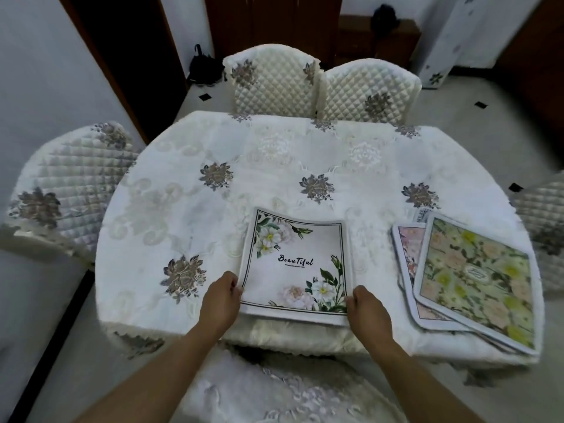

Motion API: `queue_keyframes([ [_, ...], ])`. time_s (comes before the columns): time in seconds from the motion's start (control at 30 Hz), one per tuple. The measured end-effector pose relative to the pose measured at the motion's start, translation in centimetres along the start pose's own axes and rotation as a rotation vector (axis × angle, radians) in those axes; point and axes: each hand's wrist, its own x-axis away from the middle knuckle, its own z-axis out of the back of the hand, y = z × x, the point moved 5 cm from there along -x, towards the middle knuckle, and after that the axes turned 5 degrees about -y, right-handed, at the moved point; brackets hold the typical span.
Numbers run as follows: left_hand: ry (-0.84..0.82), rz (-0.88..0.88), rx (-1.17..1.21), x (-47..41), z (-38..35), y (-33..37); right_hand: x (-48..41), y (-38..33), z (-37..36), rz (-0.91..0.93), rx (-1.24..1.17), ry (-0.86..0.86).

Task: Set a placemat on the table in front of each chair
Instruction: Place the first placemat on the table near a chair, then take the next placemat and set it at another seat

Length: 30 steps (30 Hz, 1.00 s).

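Though near the placemat [294, 264], spare stack [476, 279] apart.

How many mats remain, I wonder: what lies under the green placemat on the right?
Under the green placemat, a pink flowered mat pokes out on its left, and more edges show at the near corner. The rest is covered, so their count cannot be told.

On the table [274, 166], at its near edge, lies a placemat [297, 264]; your left hand [221, 296] holds its near-left corner, your right hand [367, 309] its near-right corner; a stack [473, 282] of mats lies on the table's right end; behind the table stand a far-left chair [271, 80] and a far-right chair [366, 90]; a left chair [67, 190], a right chair [543, 227] and a near chair [274, 389] stand at its other sides.
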Motion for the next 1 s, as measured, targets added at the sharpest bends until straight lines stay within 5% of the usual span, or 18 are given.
queue_keyframes([
  [0.67, -0.174, 0.44, -0.268, -0.1, -4.3, -1.1, -0.2, 2.9, -3.7, -0.208, -0.034, -0.265],
  [1.0, -0.151, -0.146, -0.685, -1.3, -1.4, 12.3, 4.1, 6.5, 8.5, -0.029, 0.449, -0.106],
])
